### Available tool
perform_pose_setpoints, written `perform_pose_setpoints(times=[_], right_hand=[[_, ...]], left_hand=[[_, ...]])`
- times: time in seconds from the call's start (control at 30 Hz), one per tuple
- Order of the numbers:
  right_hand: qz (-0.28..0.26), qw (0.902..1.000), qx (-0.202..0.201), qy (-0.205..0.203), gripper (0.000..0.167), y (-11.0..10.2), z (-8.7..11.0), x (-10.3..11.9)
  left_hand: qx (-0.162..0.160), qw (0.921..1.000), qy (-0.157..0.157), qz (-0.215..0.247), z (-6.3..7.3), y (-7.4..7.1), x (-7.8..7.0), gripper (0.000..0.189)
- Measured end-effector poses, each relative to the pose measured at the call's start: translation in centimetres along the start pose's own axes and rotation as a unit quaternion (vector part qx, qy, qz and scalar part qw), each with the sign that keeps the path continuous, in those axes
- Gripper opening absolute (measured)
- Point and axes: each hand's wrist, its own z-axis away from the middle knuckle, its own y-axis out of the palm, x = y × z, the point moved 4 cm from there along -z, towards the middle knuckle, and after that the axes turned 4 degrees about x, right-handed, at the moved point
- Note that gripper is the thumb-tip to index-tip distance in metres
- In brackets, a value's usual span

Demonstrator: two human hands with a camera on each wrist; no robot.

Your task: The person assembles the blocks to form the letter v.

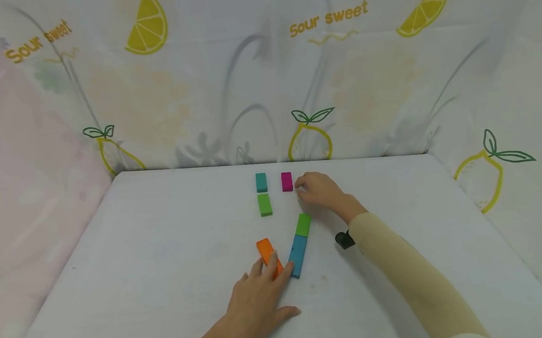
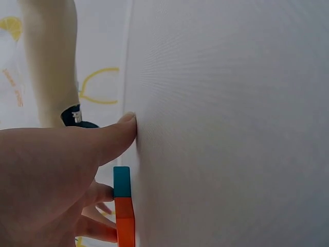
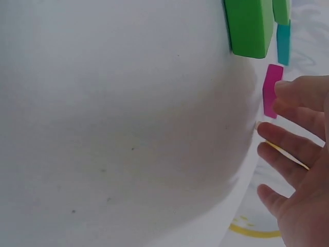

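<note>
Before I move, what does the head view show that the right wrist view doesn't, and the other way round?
Only the head view shows the left hand, its fingers at the orange block and the blue block, and the black device by the other wrist.

Only the right wrist view shows the right hand with clear gaps between its lower fingers.

Both show the magenta block beside the right hand, the teal block, the nearer green block and the farther green block.
</note>
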Motion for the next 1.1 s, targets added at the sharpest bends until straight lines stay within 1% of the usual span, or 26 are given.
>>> perform_pose_setpoints(times=[0.17,0.43,0.67,0.9,1.1], right_hand=[[-0.009,0.9999,-0.002,0.004,0.032,-0.1,-0.5,0.0],[-0.027,0.9992,-0.002,0.031,0.034,-0.3,-1.4,0.1],[-0.041,0.9981,0.012,0.045,0.039,-0.3,-1.9,-0.5],[-0.043,0.9987,0.006,0.027,0.041,-0.7,-2.5,-0.6],[-0.050,0.9984,0.021,0.019,0.043,-0.7,-3.1,-0.2]], left_hand=[[0.003,1.0000,0.004,0.002,0.0,0.0,0.0,0.082],[0.008,1.0000,0.002,0.002,0.1,-0.1,0.1,0.082],[0.005,1.0000,0.008,0.004,0.1,-0.2,-0.1,0.081],[0.007,1.0000,0.006,0.001,0.2,-0.2,-0.1,0.081],[0.008,0.9999,0.003,0.007,0.2,0.0,0.1,0.081]])
